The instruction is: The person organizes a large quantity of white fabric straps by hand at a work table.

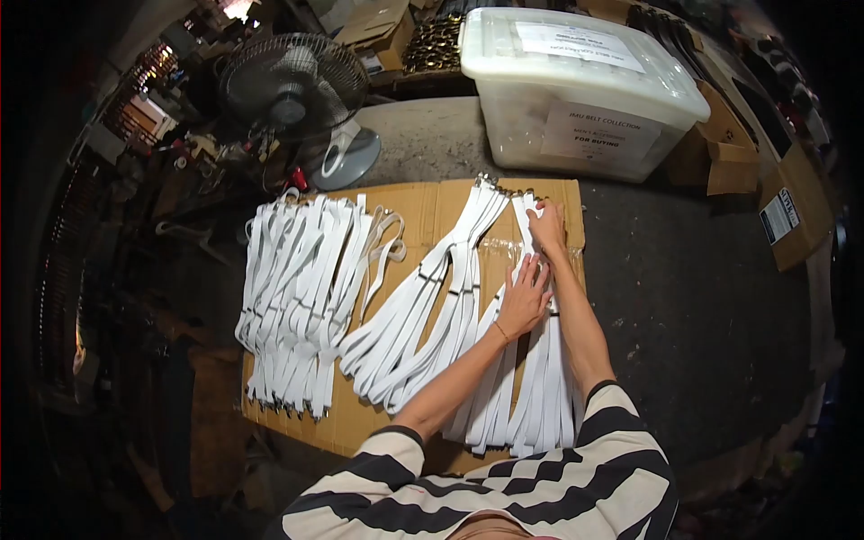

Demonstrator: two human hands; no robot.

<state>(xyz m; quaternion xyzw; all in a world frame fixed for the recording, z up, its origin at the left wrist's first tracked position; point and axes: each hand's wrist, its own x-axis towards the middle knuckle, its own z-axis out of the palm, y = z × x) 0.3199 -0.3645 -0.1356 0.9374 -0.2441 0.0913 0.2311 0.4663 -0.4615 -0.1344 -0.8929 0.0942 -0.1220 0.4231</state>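
Observation:
White lanyards (540,396) with dark crimps and small metal clips lie in a bundle at the right of a cardboard sheet (414,225). My right hand (547,227) has its fingers bent around the top of this bundle, close to the clips. Just below it, my left hand (525,301) rests flat on the straps with its fingers spread. Left of both hands, another bundle of white lanyards (423,310) fans out from its clips. A third, wider pile of lanyards (301,297) covers the sheet's left side, with clips showing at its top and bottom ends.
Behind the sheet stands a lidded plastic bin (585,103) with paper labels. A fan (292,99) on a grey base is at the back left. Open cardboard boxes (796,211) sit to the right, and metal parts (434,45) lie in a box at the back.

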